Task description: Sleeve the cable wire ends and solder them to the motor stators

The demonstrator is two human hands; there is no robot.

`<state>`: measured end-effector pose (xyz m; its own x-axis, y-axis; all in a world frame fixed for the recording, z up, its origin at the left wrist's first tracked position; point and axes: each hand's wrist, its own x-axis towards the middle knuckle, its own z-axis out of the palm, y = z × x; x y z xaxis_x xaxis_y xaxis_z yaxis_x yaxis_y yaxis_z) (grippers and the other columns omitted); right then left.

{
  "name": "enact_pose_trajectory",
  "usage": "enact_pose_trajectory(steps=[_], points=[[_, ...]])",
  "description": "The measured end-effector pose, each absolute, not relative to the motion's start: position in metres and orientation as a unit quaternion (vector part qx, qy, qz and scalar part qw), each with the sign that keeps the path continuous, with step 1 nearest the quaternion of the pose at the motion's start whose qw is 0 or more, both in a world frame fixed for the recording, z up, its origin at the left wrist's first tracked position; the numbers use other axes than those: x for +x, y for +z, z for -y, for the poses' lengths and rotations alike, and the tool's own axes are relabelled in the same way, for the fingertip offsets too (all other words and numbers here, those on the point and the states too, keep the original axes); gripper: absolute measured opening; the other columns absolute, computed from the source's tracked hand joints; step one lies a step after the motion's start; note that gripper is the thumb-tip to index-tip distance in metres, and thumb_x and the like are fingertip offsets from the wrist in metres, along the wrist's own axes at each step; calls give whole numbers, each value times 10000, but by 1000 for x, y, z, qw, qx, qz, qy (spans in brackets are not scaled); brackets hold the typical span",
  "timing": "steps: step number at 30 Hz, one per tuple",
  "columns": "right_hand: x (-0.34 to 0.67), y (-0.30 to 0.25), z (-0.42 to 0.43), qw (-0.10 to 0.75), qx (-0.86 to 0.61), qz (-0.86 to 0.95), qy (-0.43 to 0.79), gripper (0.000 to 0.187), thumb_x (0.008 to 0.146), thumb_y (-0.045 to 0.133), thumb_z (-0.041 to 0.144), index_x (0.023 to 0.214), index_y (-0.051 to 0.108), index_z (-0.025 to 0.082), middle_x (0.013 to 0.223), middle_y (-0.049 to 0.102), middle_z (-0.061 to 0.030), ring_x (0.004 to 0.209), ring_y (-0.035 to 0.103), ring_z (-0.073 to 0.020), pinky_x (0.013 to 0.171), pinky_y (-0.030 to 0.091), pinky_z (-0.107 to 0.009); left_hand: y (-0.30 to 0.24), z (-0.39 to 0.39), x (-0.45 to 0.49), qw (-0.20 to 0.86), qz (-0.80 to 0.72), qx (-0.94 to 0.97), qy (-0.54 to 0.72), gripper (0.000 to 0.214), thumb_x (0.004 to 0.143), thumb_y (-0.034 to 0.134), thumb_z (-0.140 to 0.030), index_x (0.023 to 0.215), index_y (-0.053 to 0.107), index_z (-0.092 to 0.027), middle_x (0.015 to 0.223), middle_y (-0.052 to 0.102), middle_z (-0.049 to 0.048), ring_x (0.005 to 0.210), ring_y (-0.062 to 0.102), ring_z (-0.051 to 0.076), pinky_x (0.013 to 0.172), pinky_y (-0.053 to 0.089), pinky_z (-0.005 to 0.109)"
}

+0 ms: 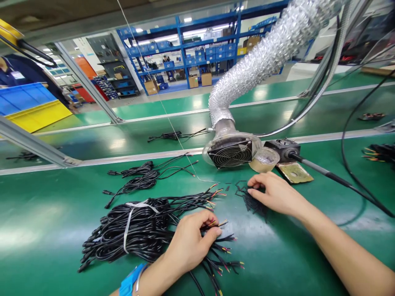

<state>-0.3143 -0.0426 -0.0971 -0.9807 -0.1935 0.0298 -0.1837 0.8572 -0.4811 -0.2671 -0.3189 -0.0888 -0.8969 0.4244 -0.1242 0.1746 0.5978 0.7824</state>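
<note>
My left hand [191, 240] pinches the stripped end of a black cable [216, 224], whose coloured wires stick out past my fingers. It rests on a large bundle of black cables [135, 230] tied with a white strap [128, 224]. My right hand [276, 192] lies on a small pile of short black tubing pieces [251, 201], with its fingertips curled down onto them. Whether they hold a piece is hidden.
A fume extractor fan [230, 153] on a silver flexible duct [265, 57] stands behind my hands. Beside it are a roll of clear tape [263, 159] and a soldering iron [327, 174] on its holder. Smaller cable bundles [138, 176] lie to the left.
</note>
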Motion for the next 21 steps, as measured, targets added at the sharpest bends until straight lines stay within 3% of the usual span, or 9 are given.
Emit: enact_pose_trajectory(steps=[7, 13, 17, 21], points=[[-311, -104, 50, 44, -141, -966, -213, 112, 833, 543, 216, 727, 577, 204, 745, 601, -41, 756, 556, -219, 699, 415, -329, -91, 320, -267, 147, -880, 173, 417, 52, 844, 634, -226, 799, 630, -201, 788, 656, -22, 731, 578, 144, 704, 415, 236], [-307, -95, 52, 38, -168, -960, -219, 144, 908, 466, 213, 785, 541, 204, 806, 591, -45, 819, 560, -219, 753, 427, -333, -92, 320, -268, 125, -880, 175, 423, 60, 854, 629, -228, 800, 633, -205, 795, 635, -17, 742, 563, 148, 685, 405, 242], [-297, -84, 64, 27, -170, -940, -294, 167, 971, 412, 251, 852, 523, 215, 815, 599, -23, 748, 563, -187, 701, 428, -305, -93, 321, -269, 118, -876, 172, 434, 62, 845, 641, -192, 786, 653, -207, 786, 643, -18, 750, 571, 147, 689, 399, 242], [-281, -78, 88, 51, -217, -888, -402, 163, 960, 448, 204, 933, 606, 229, 918, 637, -13, 834, 590, -164, 766, 441, -283, -94, 323, -269, 125, -869, 156, 453, 65, 842, 642, -177, 784, 658, -203, 791, 664, -17, 739, 581, 144, 702, 409, 240]])
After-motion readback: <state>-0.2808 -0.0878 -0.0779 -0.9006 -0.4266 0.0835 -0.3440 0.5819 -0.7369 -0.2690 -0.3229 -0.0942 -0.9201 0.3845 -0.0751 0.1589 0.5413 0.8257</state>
